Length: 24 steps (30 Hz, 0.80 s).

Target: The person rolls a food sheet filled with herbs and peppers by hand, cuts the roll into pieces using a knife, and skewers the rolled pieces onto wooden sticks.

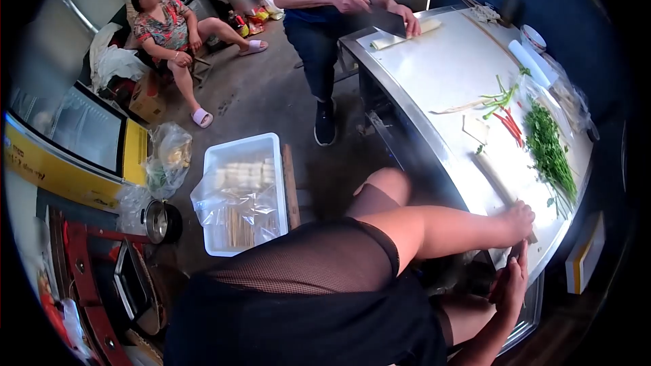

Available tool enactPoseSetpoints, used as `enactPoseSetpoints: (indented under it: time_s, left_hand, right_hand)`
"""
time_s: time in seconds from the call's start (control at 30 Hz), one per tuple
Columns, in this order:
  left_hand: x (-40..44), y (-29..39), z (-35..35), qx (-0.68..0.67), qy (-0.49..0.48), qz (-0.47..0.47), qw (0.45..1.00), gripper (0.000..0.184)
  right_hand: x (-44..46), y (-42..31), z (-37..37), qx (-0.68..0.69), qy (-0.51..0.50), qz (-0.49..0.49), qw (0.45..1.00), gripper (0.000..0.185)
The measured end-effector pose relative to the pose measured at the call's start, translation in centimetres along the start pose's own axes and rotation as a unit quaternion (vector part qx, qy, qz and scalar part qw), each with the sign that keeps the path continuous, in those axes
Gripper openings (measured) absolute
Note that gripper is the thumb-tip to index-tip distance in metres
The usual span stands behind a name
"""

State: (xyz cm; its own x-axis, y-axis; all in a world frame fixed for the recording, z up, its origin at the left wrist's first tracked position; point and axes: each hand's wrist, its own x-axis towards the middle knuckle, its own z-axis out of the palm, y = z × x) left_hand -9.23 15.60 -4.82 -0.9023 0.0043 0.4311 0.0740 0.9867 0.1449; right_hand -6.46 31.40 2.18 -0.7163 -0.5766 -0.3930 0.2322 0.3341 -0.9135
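My left hand (519, 222) is closed over the near end of a long pale roll (496, 175) lying on the metal-topped table (434, 102). A bit of green shows at the roll's far end. Close beside it, my right hand (515, 281) grips a knife (517, 251) by its dark handle; most of the blade is hidden. Green herbs (550, 152) lie in a bunch beyond the roll. Red chili strips (510, 126), green stems (500, 100) and a small pale sheet piece (475, 127) rest nearby.
Across the table a person in a dark blue shirt (319, 0) holds a cleaver (381, 22) at another pale roll (424, 27). Another person (166, 27) sits further back. A white tub (209, 227) with wrapped rolls and sticks, a pot (161, 221) and a yellow-framed fridge (74, 179) stand around.
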Motion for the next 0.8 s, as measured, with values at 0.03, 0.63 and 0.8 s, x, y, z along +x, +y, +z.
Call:
enactPoseSetpoints:
  time_s: [0.03, 0.63, 0.8]
  left_hand:
    - [-0.1, -0.3, 1.1, -0.003, 0.006, -0.010, 1.000, 0.024]
    - [-2.6, -2.3, -4.5, -0.001, 0.022, 0.091, 0.996, 0.041]
    - [-2.6, -2.2, -5.0, -0.001, 0.004, 0.086, 0.996, 0.043]
  right_hand:
    - [-1.2, -0.1, 0.0, -0.013, 0.005, 0.021, 1.000, 0.063]
    - [-5.4, -0.1, 1.8, 0.002, 0.101, -0.010, 0.995, 0.059]
    - [-4.8, -0.8, 1.5, 0.001, 0.068, 0.010, 0.998, 0.060]
